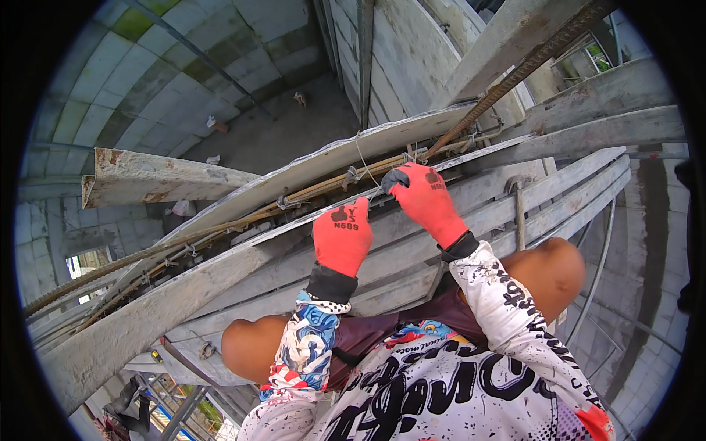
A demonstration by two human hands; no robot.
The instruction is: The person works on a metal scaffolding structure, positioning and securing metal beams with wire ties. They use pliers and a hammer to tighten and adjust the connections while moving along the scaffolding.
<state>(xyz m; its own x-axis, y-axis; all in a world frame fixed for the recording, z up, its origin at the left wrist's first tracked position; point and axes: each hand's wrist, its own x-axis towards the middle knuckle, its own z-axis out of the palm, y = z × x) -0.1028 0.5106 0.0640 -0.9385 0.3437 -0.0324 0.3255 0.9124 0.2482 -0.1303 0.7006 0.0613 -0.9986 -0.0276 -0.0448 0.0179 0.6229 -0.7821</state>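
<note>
Both my hands wear red gloves with black cuffs and meet over a long, narrow trough of rebar. My right hand (426, 200) is closed, its dark fingertips pinched at the lower end of a thin tie wire (362, 156) that loops up over the trough. My left hand (343, 234) is closed beside it, its fingertips almost at the wire; what they hold is hidden. Under and beyond my hands, steel bars (323, 189) run lengthwise between two formwork boards, with small wire ties along them.
Timber planks (412, 253) lie between my bare knees and the trough. A thick ribbed bar (507, 77) slants up at the right, beside a concrete beam (485, 51). A rusty steel channel (169, 178) juts out at left. Beyond the far board, a drop reaches a floor (294, 121) far below.
</note>
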